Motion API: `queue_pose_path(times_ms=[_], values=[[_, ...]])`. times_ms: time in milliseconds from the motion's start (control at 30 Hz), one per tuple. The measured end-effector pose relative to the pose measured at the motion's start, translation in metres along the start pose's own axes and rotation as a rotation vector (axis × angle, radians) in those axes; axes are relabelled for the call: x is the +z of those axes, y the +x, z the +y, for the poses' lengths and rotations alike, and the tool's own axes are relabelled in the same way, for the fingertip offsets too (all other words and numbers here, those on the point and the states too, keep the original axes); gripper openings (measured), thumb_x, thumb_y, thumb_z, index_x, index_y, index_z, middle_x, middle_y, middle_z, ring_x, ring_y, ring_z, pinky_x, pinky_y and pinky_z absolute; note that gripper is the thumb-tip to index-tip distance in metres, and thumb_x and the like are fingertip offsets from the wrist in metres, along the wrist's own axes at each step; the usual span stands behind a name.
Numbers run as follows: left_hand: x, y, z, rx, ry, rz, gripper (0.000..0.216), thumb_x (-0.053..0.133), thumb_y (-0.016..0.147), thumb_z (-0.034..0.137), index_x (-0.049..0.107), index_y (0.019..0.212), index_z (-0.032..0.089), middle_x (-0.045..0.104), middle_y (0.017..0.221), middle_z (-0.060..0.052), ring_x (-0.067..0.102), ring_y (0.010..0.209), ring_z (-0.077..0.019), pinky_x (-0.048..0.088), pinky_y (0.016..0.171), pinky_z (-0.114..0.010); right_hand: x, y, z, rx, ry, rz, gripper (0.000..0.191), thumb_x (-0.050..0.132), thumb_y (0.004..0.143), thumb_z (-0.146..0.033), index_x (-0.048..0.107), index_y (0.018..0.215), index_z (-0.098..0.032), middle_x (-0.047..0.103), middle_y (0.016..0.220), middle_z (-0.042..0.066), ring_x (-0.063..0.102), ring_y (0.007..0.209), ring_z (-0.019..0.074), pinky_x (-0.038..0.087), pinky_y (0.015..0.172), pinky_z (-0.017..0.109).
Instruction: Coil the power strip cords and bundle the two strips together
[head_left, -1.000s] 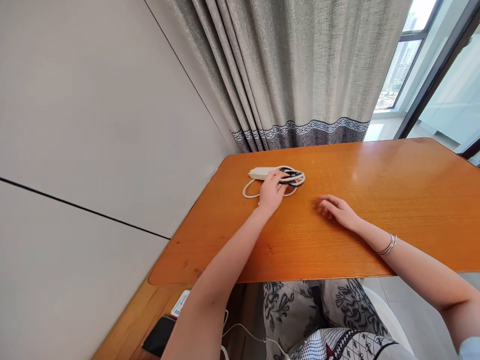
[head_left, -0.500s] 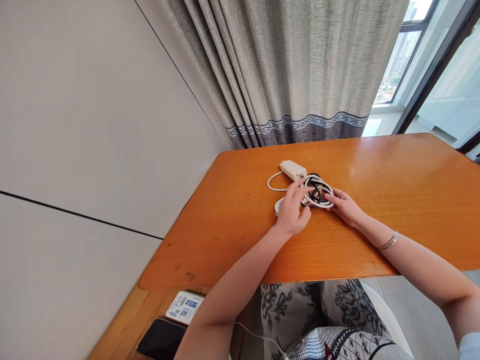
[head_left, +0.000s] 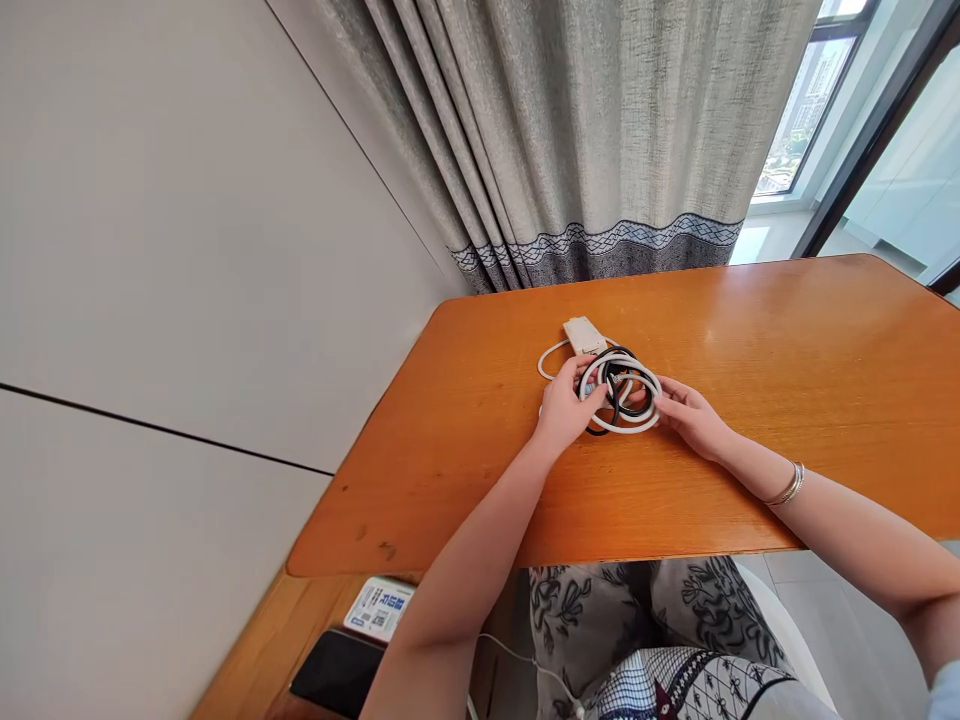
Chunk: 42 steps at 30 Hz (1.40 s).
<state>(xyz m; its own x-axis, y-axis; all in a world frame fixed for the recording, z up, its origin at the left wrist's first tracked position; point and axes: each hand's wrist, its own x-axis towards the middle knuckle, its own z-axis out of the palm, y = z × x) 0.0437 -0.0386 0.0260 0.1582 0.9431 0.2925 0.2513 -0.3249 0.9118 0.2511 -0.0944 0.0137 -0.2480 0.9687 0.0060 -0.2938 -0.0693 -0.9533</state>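
A coil of white and black cable (head_left: 621,392) lies on the orange wooden table (head_left: 750,400), with a small white adapter box (head_left: 583,335) just behind it. My left hand (head_left: 564,405) grips the left side of the coil, thumb and fingers closed on the white loop. The fingers of my right hand (head_left: 690,415) are curled onto the right edge of the same coil. A silver bracelet (head_left: 784,487) circles my right wrist.
A grey curtain (head_left: 600,140) hangs behind the table, with a window at the right. A pale wall runs along the left. Below the table's near left corner lie a black phone (head_left: 335,668) and a printed white card (head_left: 381,607). My lap in patterned cloth shows under the table edge.
My left hand dragged the cable and adapter from the far left part of the table toward the middle. My right hand moved in and took the coil's other side.
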Motion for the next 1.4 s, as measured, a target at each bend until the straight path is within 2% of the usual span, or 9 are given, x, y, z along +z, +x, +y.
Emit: queue_pose_path(times_ms=[100,267,500,700,833,933,1067,1200,1400], values=[[-0.001,0.003,-0.006,-0.018,-0.131,0.033,0.037,0.071,0.073,0.020,0.064,0.109,0.017,0.072,0.092,-0.005,0.068,0.085,-0.0171,0.056,0.084,-0.032,0.001,-0.001,-0.004,0.032,0.106,-0.056,0.052,0.086,0.071,-0.047,0.068,0.112,-0.021,0.074,0.107,0.006,0.065,0.083,0.0126,0.051,0.065,0.022],[-0.001,0.000,-0.005,-0.009,-0.243,0.027,0.039,0.075,0.073,0.029,0.064,0.109,0.017,0.070,0.093,-0.005,0.066,0.082,-0.0157,0.055,0.082,-0.032,0.005,0.000,-0.004,0.077,0.147,0.069,0.056,0.094,0.059,-0.040,0.068,0.106,-0.022,0.072,0.089,0.000,0.061,0.070,0.0080,0.045,0.053,0.016],[-0.003,-0.010,0.004,0.072,-0.147,-0.020,0.055,0.079,0.071,0.033,0.060,0.120,0.019,0.069,0.100,-0.005,0.066,0.087,-0.0165,0.053,0.079,-0.030,0.010,-0.001,-0.007,0.057,-0.015,0.205,0.057,0.093,0.054,-0.050,0.064,0.090,-0.018,0.066,0.070,-0.003,0.055,0.061,0.0079,0.038,0.046,0.017],[-0.003,-0.016,0.006,0.171,-0.095,-0.151,0.092,0.088,0.064,0.039,0.042,0.143,0.022,0.062,0.120,-0.010,0.067,0.099,-0.0234,0.055,0.093,-0.042,0.009,0.000,-0.008,0.018,-0.064,0.300,0.061,0.092,0.051,-0.058,0.062,0.087,-0.019,0.063,0.063,-0.003,0.047,0.052,0.0067,0.033,0.042,0.019],[0.004,-0.024,0.011,0.176,-0.131,-0.223,0.112,0.094,0.055,0.035,0.033,0.148,0.027,0.051,0.135,-0.014,0.065,0.111,-0.0272,0.055,0.101,-0.048,0.007,0.002,-0.010,-0.038,-0.069,0.387,0.061,0.091,0.051,-0.062,0.057,0.079,-0.020,0.058,0.055,-0.006,0.037,0.044,0.0044,0.029,0.040,0.020],[0.012,-0.027,0.015,0.097,-0.205,-0.181,0.100,0.092,0.057,0.031,0.037,0.141,0.030,0.050,0.130,-0.010,0.067,0.103,-0.0224,0.061,0.086,-0.040,0.009,0.002,-0.010,-0.067,-0.054,0.388,0.061,0.091,0.051,-0.062,0.053,0.077,-0.020,0.056,0.054,-0.007,0.039,0.045,0.0048,0.032,0.041,0.020],[0.015,-0.024,0.019,0.041,-0.277,-0.095,0.077,0.087,0.063,0.027,0.042,0.126,0.029,0.055,0.112,-0.004,0.067,0.085,-0.0142,0.059,0.068,-0.025,0.014,-0.002,-0.007,-0.042,0.044,0.276,0.061,0.092,0.055,-0.055,0.051,0.087,-0.022,0.059,0.062,-0.007,0.049,0.054,0.0071,0.041,0.048,0.019],[0.012,-0.020,0.019,0.035,-0.280,-0.080,0.074,0.085,0.063,0.026,0.041,0.122,0.028,0.055,0.105,-0.001,0.065,0.078,-0.0109,0.057,0.068,-0.024,0.015,-0.005,-0.005,-0.026,0.051,0.181,0.062,0.093,0.057,-0.047,0.052,0.097,-0.024,0.064,0.077,-0.004,0.059,0.070,0.0107,0.048,0.058,0.022],[0.016,-0.024,0.017,0.026,-0.297,-0.062,0.070,0.084,0.065,0.031,0.040,0.119,0.029,0.054,0.106,-0.001,0.064,0.081,-0.0124,0.057,0.068,-0.025,0.009,-0.004,-0.006,0.005,-0.079,0.205,0.060,0.091,0.059,-0.054,0.050,0.090,-0.023,0.062,0.066,-0.005,0.056,0.059,0.0100,0.044,0.055,0.023]])
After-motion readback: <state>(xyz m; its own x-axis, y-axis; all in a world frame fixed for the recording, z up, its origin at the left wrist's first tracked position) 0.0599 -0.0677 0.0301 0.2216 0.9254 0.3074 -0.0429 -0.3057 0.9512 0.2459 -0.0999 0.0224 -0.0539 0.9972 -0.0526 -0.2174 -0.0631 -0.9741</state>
